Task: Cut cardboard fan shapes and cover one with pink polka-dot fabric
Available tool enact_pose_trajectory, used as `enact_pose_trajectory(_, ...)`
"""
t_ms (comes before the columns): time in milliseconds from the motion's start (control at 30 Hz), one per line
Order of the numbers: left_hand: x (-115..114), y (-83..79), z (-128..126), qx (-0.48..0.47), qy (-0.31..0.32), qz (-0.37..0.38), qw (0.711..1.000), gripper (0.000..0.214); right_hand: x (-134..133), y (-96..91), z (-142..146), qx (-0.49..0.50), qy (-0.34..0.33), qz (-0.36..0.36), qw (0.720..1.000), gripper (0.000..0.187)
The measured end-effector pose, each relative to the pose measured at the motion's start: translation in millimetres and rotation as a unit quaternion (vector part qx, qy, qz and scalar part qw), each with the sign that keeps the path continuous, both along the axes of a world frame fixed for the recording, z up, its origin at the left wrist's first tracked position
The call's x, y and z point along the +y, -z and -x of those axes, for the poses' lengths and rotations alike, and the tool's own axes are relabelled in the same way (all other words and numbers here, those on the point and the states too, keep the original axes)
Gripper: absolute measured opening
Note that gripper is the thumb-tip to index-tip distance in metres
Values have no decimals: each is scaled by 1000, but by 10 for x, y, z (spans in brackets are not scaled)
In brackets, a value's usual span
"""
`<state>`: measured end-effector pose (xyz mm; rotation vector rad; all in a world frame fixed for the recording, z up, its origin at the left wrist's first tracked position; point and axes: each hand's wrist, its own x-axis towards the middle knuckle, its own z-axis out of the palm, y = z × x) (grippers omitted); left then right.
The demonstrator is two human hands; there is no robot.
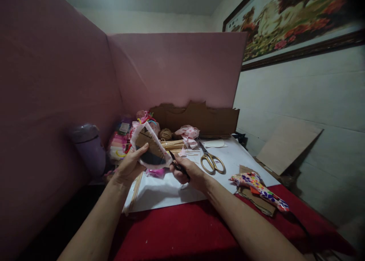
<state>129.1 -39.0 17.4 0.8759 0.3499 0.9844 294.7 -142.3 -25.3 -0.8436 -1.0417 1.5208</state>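
My left hand (129,166) grips a brown cardboard piece wrapped in pink-white fabric (149,147), holding it tilted above the white sheet (171,189). My right hand (189,171) is closed around small black scissors (178,164), whose tip points at the right edge of the fabric-wrapped piece. Both hands hover over the left part of the white sheet.
Gold scissors (211,161) lie on the sheet to the right. A colourful glue gun (261,187) rests on cardboard scraps at the red cloth (176,234). Wooden sticks (172,144), twine, ribbons, a purple jar (89,147) and a cardboard cutout (199,118) stand behind; pink partitions enclose the left and back.
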Motion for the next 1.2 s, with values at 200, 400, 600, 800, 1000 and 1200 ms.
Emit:
enact_pose_trajectory(200, -12, -11, -2, 6, -2, -1, 1000, 22, 31, 32, -21, -24, 21, -18, 999, 48)
enact_pose_trajectory(400, -22, -24, 2, 12, -8, -11, 1000, 27, 18, 1, -8, -54, 45, -28, 997, 49)
enact_pose_trajectory(600, -22, -15, 10, 14, -2, -21, 1000, 32, -14, -31, 17, -47, 33, -12, 998, 51)
enact_pose_trajectory(800, -28, 3, 4, 30, 15, -45, 998, 40, -3, -11, 22, -49, 30, -10, 998, 52)
enact_pose_trajectory(1000, -11, 20, -24, 7, 15, -34, 999, 34, 21, 19, 19, -38, 31, -28, 998, 52)
enact_pose_trajectory(1200, -6, 37, -33, 13, 18, -29, 999, 34, 51, 53, 4, -62, 46, -6, 997, 55)
